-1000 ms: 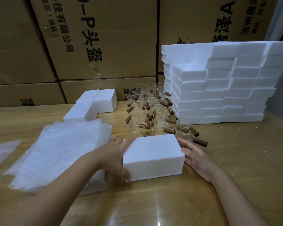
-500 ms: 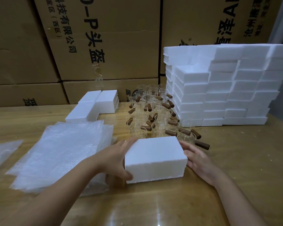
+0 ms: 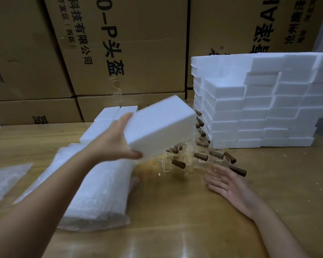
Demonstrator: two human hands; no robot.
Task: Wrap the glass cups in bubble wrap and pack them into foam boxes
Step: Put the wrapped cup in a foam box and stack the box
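**Head view: we are lifting a foam box clear of the table with one hand**

We are gripping the white rectangular foam box (image 3: 160,127) in our left hand (image 3: 117,144). The thumb is curled under its near lower edge and the fingers are pressed up its end face. The box is hanging tilted in the air, with its far corner raised toward one o'clock. Our right hand (image 3: 226,183) is lying open, palm down with the fingers spread apart. It is low over the pale wooden table (image 3: 175,220), at five o'clock of the clear glass cups with brown wooden handles (image 3: 186,155). We cannot tell whether the fingertips are touching the nearest cup.

We are judging this to be the setting aside of a box, probably toward the low row of white foam boxes (image 3: 108,118) at eleven o'clock. To do it well, we should be keeping the one-handed hold firm so the box is not slipping. We should also be levelling it before it goes down and carrying it clear of the cups under its right end, since a dropped corner could be knocking them over. The stack of clear bubble wrap sheets (image 3: 97,192) is lying at seven o'clock of the box. The stepped wall of white foam blocks (image 3: 259,108) is standing at three o'clock.

Against half a second ago, the box is no longer sitting flat on the table between both hands. The left hand alone is carrying it now, raised and tilted. The right hand has come off the box's right end and is lying near the cups.
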